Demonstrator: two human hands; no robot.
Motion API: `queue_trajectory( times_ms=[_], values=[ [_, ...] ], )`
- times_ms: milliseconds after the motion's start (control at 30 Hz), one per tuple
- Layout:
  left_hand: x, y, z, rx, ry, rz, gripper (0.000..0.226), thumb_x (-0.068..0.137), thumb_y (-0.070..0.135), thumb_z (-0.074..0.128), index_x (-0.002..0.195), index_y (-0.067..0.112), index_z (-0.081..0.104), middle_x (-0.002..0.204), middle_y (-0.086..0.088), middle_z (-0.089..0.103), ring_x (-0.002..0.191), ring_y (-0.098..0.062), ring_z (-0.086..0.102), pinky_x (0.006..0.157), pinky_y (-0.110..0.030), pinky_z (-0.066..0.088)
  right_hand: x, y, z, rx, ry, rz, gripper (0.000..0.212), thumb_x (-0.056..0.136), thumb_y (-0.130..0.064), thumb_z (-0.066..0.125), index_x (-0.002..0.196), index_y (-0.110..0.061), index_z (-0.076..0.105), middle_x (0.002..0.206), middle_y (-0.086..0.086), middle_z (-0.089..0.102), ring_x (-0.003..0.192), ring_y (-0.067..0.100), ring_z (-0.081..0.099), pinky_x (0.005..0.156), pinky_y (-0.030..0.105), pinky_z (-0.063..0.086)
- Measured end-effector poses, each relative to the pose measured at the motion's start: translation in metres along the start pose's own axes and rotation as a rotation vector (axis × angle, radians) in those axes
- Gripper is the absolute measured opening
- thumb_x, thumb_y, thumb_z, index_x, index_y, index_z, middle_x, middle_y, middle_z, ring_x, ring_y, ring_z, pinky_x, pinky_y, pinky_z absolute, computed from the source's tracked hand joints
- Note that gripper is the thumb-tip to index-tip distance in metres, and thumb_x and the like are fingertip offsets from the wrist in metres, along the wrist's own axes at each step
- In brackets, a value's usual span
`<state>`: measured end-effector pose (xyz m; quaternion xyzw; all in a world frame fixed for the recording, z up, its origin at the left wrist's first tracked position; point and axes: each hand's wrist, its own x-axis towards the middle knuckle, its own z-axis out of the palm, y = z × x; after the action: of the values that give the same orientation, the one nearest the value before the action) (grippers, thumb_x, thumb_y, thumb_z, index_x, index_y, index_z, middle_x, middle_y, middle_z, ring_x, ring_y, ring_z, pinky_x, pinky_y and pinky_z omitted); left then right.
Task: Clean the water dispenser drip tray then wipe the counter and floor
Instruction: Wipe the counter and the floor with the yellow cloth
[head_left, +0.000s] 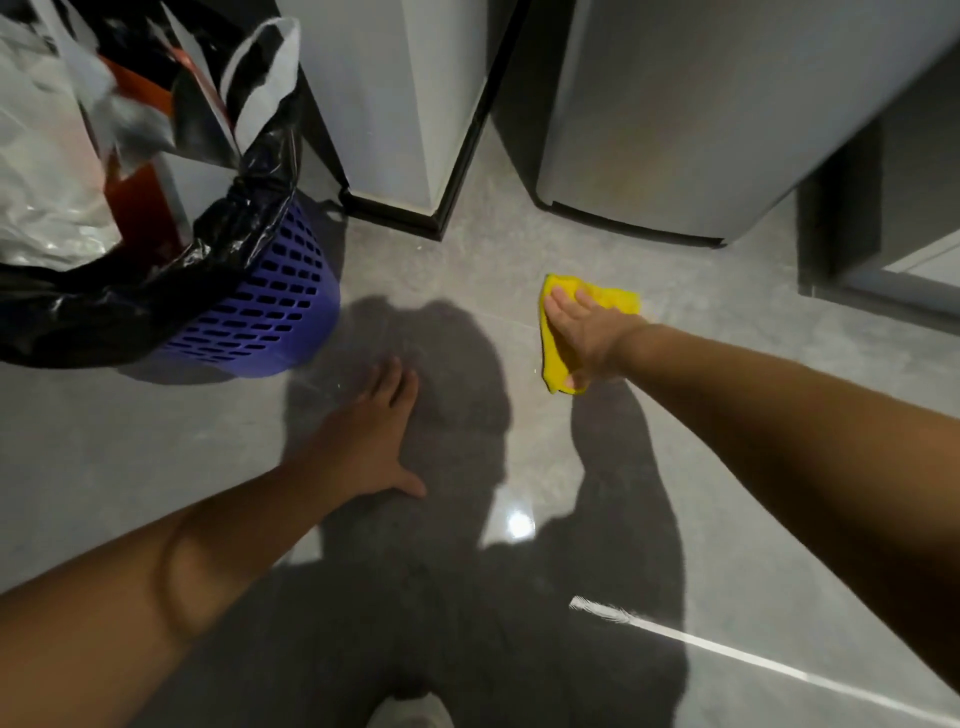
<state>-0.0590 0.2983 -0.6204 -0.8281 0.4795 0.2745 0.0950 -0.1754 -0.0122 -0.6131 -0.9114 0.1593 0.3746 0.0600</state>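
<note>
Glossy grey tiled floor, under the cloth at this moment, so judged to be at the last stage of the job. Pressed a crumpled yellow microfibre cloth flat against the tiles with the right hand, fingers spread across the top of it and thumb at its lower edge. Braced with the left hand palm-down on bare tile, fingers close together, thumb stuck out to the side, holding nothing.

Saw no drip tray and no worktop from here, so could not confirm either as done; presumed finished only from the order in the task. Left to wipe, by the look of it: a wide stretch of tile nearer the body, including a pale feathery streak along a grout line.

Gleamed hard enough to throw back a ceiling light and sharp arm shadows. Crowded at the far edge by a purple perforated plastic basket lined with a black bin bag, a pale grey cabinet with a black plinth and a rounded grey appliance base, with the cloth working just in front of the gap between the last two.
</note>
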Motion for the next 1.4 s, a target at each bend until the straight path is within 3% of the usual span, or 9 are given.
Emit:
queue_trajectory(
  times_ms=[200,300,400,533,733,900,1100,1233,1400],
  values=[
    [-0.005,0.003,-0.006,-0.009,0.005,-0.009,0.156,0.054,0.079,0.082,0.165,0.014,-0.005,0.174,-0.012,-0.013,0.161,-0.033,-0.003,0.12,-0.054,0.032,-0.002,-0.033,-0.015,-0.692,-0.057,-0.532,0.122,0.084,-0.043,0.08,0.165,-0.016,-0.007,0.174,0.007,-0.014,0.16,0.035,-0.006,0.125,0.054,0.017],
    [-0.008,0.005,-0.009,-0.029,0.004,-0.026,0.155,0.055,0.077,0.084,0.166,0.013,-0.003,0.175,-0.012,-0.012,0.161,-0.032,-0.002,0.122,-0.053,0.031,-0.024,-0.042,0.01,-0.742,-0.088,-0.651,0.12,0.085,-0.043,0.079,0.165,-0.02,-0.007,0.174,0.003,-0.012,0.16,0.033,-0.008,0.126,0.054,0.016],
    [-0.01,0.009,-0.012,-0.033,-0.014,-0.032,0.154,0.056,0.075,0.085,0.166,0.013,-0.003,0.175,-0.012,-0.011,0.161,-0.032,-0.004,0.123,-0.055,0.03,-0.061,-0.04,0.052,-0.574,-0.073,-0.627,0.118,0.086,-0.041,0.076,0.164,-0.024,-0.011,0.174,-0.003,-0.014,0.16,0.03,-0.011,0.127,0.052,0.012],
    [-0.016,0.013,-0.011,0.007,0.011,-0.033,0.145,0.059,0.076,0.082,0.165,0.012,0.006,0.174,-0.015,0.0,0.16,-0.035,0.007,0.122,-0.049,0.028,-0.113,-0.05,0.116,-0.276,0.008,-0.422,0.119,0.086,-0.038,0.075,0.164,-0.024,-0.013,0.172,-0.002,-0.02,0.159,0.03,-0.013,0.128,0.052,0.01],
    [-0.033,0.009,-0.002,0.004,0.059,-0.001,0.141,0.058,0.076,0.083,0.165,0.015,0.015,0.173,-0.012,0.008,0.158,-0.033,0.015,0.122,-0.044,0.028,-0.178,-0.131,0.172,0.305,0.057,0.086,0.099,0.098,-0.046,0.057,0.163,-0.023,-0.015,0.168,0.001,-0.029,0.159,0.028,-0.016,0.126,0.053,0.009],
    [-0.044,0.003,0.008,-0.051,0.02,-0.145,0.152,0.053,0.086,0.077,0.165,0.013,0.005,0.173,-0.015,0.0,0.159,-0.037,0.006,0.122,-0.05,0.027,-0.156,-0.197,0.157,0.655,0.055,0.504,0.113,0.094,-0.049,0.064,0.162,-0.013,-0.019,0.171,0.008,-0.024,0.159,0.034,-0.014,0.123,0.059,0.016],
    [-0.048,-0.015,0.014,-0.001,-0.021,-0.073,0.157,0.051,0.085,0.079,0.165,0.011,0.001,0.175,-0.012,-0.005,0.161,-0.033,-0.003,0.123,-0.05,0.028,-0.06,-0.173,0.083,1.143,0.156,0.931,0.112,0.095,-0.046,0.065,0.161,-0.01,-0.018,0.172,0.009,-0.022,0.158,0.037,-0.017,0.122,0.065,0.003],
    [-0.044,-0.011,0.012,0.043,-0.023,-0.058,0.158,0.05,0.081,0.082,0.164,0.008,0.001,0.174,-0.017,-0.004,0.16,-0.037,0.004,0.117,-0.051,0.036,-0.006,-0.1,0.035,0.927,0.172,0.752,0.115,0.092,-0.045,0.071,0.162,-0.005,-0.012,0.172,0.016,-0.015,0.157,0.043,-0.013,0.124,0.062,0.001],
    [-0.04,-0.011,0.014,0.034,-0.031,-0.052,0.159,0.05,0.074,0.087,0.163,0.005,-0.001,0.173,-0.023,-0.005,0.159,-0.044,0.003,0.122,-0.05,0.029,0.025,-0.039,-0.008,0.319,0.092,0.192,0.128,0.082,-0.041,0.084,0.164,-0.008,-0.009,0.173,0.013,-0.012,0.158,0.043,-0.007,0.124,0.06,0.016]
  ],
)
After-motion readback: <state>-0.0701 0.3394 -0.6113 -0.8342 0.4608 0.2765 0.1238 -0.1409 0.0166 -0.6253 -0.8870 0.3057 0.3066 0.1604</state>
